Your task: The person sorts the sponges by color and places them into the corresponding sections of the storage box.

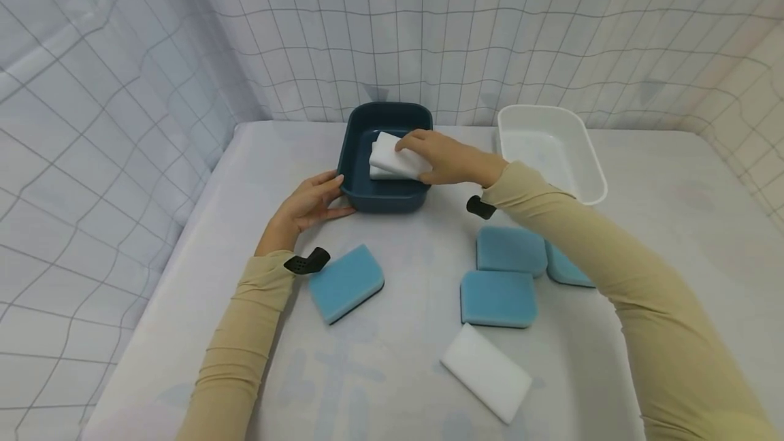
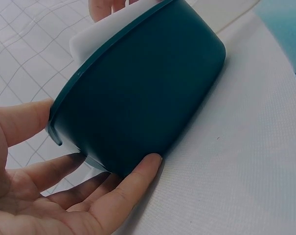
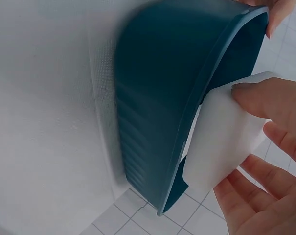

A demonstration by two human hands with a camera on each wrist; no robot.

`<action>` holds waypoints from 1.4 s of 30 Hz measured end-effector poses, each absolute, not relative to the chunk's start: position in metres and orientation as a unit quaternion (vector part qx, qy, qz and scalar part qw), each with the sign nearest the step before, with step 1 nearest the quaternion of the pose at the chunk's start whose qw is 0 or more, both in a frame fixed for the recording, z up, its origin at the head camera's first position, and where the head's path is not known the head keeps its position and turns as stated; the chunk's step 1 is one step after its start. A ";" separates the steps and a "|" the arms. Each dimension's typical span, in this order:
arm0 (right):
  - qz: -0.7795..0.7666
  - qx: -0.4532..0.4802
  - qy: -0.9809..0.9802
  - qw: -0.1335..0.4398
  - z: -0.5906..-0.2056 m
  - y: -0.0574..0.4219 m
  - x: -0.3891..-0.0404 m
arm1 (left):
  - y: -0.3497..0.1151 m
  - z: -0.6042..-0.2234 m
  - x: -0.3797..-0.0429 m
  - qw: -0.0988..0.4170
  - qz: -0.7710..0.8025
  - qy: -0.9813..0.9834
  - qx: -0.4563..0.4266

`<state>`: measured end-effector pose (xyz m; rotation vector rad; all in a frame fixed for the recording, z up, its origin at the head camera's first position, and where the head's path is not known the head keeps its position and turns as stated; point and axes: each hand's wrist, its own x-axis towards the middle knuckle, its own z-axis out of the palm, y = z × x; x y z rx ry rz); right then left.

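My right hand (image 1: 447, 155) pinches a white sponge block (image 3: 226, 132) between thumb and fingers. The block is tilted, at the opening of a dark teal plastic bin (image 1: 386, 204). Beneath it, another white block (image 1: 381, 173) lies partly hidden inside the bin. My left hand (image 1: 309, 201) touches the bin's near left corner with spread, fairly straight fingers. In the left wrist view, one fingertip (image 2: 45, 110) meets the rim and another digit rests low against the wall.
A white bin (image 1: 584, 169) stands at the back right, partly behind my right sleeve. Blue sponges with dark undersides lie on the table: one (image 1: 347, 283) at left, several (image 1: 497, 298) at right. Another white block (image 1: 486, 373) lies near the front. Gridded white sheeting (image 1: 478, 39) rises behind.
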<state>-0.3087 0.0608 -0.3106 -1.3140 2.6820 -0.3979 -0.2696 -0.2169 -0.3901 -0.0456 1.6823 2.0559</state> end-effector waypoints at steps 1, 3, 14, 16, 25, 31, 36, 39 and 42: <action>-0.133 -0.436 0.888 0.062 -0.311 0.061 -0.309 | -0.216 -0.390 -0.270 0.239 0.752 0.614 -0.018; -0.134 -0.434 0.889 0.060 -0.311 0.061 -0.310 | -0.216 -0.389 -0.270 0.239 0.753 0.613 -0.018; -0.146 -0.419 0.893 0.074 -0.316 0.061 -0.317 | -0.209 -0.389 -0.271 0.241 0.756 0.609 -0.019; -0.147 -0.418 0.893 0.077 -0.317 0.062 -0.318 | -0.208 -0.389 -0.272 0.241 0.756 0.608 -0.018; -0.150 -0.405 0.897 0.086 -0.322 0.065 -0.324 | -0.209 -0.388 -0.271 0.242 0.753 0.611 -0.017; -0.148 -0.402 0.900 0.082 -0.322 0.069 -0.325 | -0.210 -0.389 -0.271 0.245 0.753 0.611 -0.019; -0.150 -0.404 0.899 0.077 -0.323 0.071 -0.325 | -0.212 -0.390 -0.270 0.244 0.753 0.610 -0.016; -0.153 -0.404 0.899 0.074 -0.324 0.074 -0.325 | -0.213 -0.391 -0.270 0.244 0.751 0.613 -0.018; -0.156 -0.404 0.899 0.070 -0.324 0.076 -0.324 | -0.215 -0.389 -0.270 0.242 0.747 0.619 -0.020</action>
